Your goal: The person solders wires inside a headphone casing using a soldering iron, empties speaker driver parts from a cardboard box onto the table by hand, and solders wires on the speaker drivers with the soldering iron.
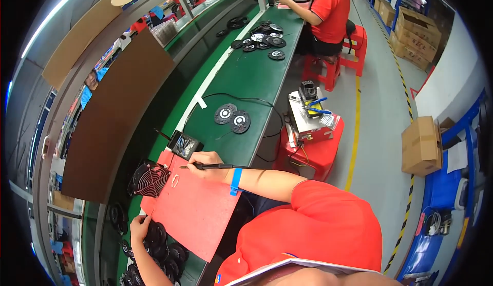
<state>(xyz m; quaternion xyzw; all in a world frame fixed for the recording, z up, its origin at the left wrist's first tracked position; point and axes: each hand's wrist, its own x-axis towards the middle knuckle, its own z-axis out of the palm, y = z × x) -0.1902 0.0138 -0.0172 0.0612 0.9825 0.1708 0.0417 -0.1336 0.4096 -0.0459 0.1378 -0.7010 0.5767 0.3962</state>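
Observation:
My right hand (206,158) is closed around a soldering iron (218,166), its tip pointing left over the red mat (197,206). A small loop of pale wire (175,181) lies on the mat just below the tip. My left hand (138,228) is at the mat's left edge, fingers drawn together; what they pinch, if anything, is too small to make out. Beside and below it is a heap of black round parts (156,240). A fan with a round wire grille (152,180) stands at the mat's far left edge.
Near my right hand is an open black box (185,144). Farther along the green bench (257,85) lie two black discs (240,121) and a cable. A red stool (313,150) holds a metal-cased unit (310,116). A co-worker in red (328,13) sits beyond.

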